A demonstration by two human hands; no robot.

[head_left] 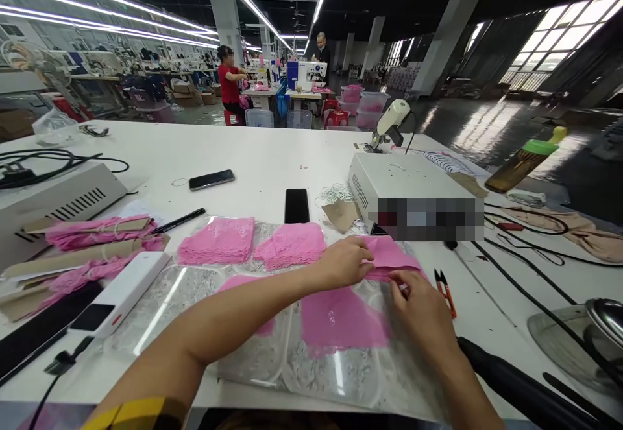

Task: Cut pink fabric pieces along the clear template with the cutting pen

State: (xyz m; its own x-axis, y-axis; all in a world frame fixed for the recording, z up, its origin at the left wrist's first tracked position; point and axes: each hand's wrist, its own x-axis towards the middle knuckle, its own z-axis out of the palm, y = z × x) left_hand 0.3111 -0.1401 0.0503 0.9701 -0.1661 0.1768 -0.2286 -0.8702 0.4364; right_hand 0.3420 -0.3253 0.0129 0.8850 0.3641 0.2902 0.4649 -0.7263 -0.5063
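Your left hand and right hand both pinch the edge of a folded pink lace piece, fingers pressed together on the fabric. It lies on clear plastic bags on the white table, in front of the white machine box. Red thread snips lie just right of your right hand; more pink lace pieces and a black phone sit to the left.

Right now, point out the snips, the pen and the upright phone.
snips point(445, 289), head view, on the orange handles.
pen point(178, 221), head view, mid-barrel.
upright phone point(296, 206), head view, centre of the dark screen.
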